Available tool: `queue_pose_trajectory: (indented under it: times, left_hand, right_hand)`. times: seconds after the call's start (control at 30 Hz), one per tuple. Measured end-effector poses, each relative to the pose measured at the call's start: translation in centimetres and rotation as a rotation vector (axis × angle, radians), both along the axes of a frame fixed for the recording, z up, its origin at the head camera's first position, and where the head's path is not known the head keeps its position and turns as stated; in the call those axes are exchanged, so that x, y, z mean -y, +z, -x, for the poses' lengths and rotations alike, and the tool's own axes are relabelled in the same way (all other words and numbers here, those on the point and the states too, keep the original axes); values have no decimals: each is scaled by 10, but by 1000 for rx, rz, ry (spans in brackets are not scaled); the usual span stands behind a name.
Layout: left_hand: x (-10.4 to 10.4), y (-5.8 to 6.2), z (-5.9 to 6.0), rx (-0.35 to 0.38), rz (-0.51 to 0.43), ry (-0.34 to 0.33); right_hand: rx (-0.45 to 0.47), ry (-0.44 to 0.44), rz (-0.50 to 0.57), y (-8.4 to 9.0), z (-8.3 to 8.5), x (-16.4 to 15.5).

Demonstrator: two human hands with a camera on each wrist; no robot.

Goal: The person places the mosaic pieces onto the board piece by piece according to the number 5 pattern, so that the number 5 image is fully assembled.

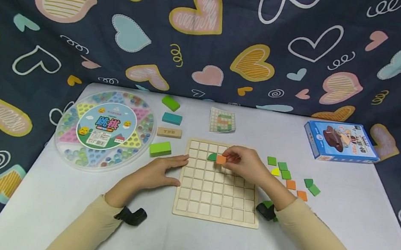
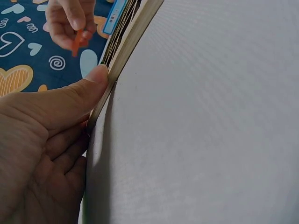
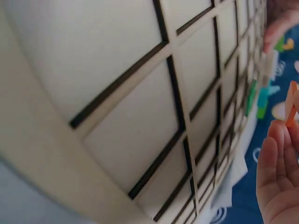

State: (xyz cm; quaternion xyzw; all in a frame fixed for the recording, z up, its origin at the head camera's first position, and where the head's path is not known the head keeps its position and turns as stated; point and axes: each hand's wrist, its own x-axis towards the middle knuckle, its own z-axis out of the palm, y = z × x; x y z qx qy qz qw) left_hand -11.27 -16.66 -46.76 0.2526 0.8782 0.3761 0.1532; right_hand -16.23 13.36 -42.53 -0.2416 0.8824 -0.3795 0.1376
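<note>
A wooden grid board (image 1: 213, 196) lies on the white table. My right hand (image 1: 243, 162) pinches an orange square tile (image 1: 221, 159) over the board's upper rows, right beside a green quarter-round tile (image 1: 212, 157) lying in a cell. The same orange tile (image 2: 77, 41) shows in the left wrist view and, edge-on (image 3: 292, 103), in the right wrist view. My left hand (image 1: 162, 170) rests flat on the table with its fingers straight, and its thumb (image 2: 93, 81) presses the board's left edge (image 2: 122, 51).
Loose green, yellow and orange tiles (image 1: 286, 174) lie right of the board. A pattern card (image 1: 222, 120), several coloured blocks (image 1: 171, 117) and a round marble game (image 1: 105, 128) sit at the back left. A blue box (image 1: 341, 141) stands at the back right.
</note>
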Motion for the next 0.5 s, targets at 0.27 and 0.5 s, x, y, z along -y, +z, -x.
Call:
queue_pose_trajectory:
  times: [0.27, 0.5]
  left_hand:
    - [-1, -1, 0, -3, -1, -5]
    - [1, -2, 0, -4, -1, -3]
  right_hand:
    - [-33, 112, -98, -7, 6, 19]
    - [-71, 130, -165, -11, 4, 29]
